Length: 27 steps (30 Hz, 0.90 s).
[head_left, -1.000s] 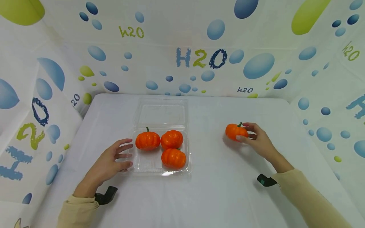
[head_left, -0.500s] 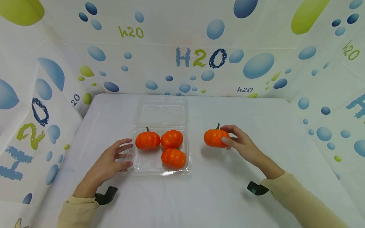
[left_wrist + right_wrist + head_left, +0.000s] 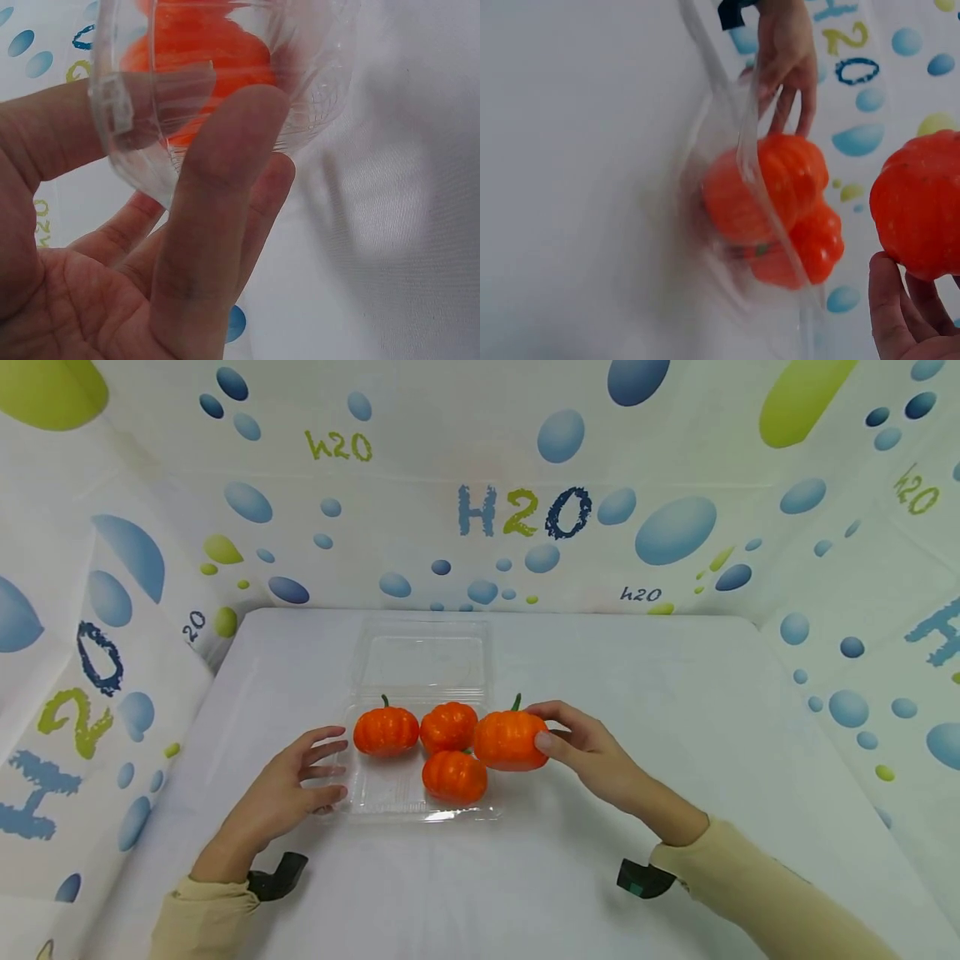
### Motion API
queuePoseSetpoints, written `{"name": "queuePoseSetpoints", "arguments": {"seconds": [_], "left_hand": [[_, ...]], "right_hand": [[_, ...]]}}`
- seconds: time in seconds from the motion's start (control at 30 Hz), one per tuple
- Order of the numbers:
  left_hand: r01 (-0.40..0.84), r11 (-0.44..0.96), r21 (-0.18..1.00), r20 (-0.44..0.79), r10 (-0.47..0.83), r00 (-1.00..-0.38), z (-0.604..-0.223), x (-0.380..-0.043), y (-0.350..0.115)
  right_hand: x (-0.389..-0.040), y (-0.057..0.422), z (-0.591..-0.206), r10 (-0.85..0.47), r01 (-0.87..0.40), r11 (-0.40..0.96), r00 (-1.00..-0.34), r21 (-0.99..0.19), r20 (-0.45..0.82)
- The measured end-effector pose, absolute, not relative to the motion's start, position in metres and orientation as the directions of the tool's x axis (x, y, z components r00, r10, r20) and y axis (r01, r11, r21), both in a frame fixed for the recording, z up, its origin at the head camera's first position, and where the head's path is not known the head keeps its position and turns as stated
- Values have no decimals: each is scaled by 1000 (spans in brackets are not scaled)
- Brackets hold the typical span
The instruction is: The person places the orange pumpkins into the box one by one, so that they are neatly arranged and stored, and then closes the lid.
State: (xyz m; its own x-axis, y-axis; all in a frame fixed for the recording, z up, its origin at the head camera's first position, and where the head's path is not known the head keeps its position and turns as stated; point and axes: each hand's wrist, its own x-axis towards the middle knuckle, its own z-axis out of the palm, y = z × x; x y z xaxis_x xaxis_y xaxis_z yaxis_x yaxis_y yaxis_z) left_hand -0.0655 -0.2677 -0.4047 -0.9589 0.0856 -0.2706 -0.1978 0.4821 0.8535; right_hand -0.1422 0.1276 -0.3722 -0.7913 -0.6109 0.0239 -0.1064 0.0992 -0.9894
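Observation:
My right hand (image 3: 596, 756) pinches a small orange toy pumpkin (image 3: 510, 742) with a green stem. It holds this pumpkin at the right edge of a clear plastic clamshell box (image 3: 390, 810), raised above the table; the right wrist view also shows the gripped pumpkin (image 3: 922, 202). Inside the box sit three more pumpkins: one at back left (image 3: 386, 732), one at back right (image 3: 448, 727), one at front right (image 3: 454, 777). Beside the box's left edge, my left hand (image 3: 281, 789) has its fingers loosely spread, fingertips at the clear wall (image 3: 135, 172). Whether they press it is unclear.
The box's lid (image 3: 423, 656) lies folded back behind it. A white cloth covers the table (image 3: 637, 677). Patterned sheets (image 3: 420, 527) with blue and green drops stand round the back and sides. A black wrist camera (image 3: 647, 878) hangs under the right wrist.
My right hand has carried the pumpkin leftward from the table's right side to the box's right edge. The left hand and the other pumpkins have stayed in place.

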Motion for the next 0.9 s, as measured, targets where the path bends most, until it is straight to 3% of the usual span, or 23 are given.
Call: {"name": "queuePoseSetpoints", "arguments": {"seconds": [0.57, 0.9], "left_hand": [[-196, 481, 855, -268, 87, -959, -404, -65, -267], [-198, 477, 856, -268, 84, -960, -404, -64, -267]], "right_hand": [[-136, 77, -361, -620, -136, 23, -779, -990, 93], [-134, 50, -363, -660, -95, 18, -749, -995, 59]]}}
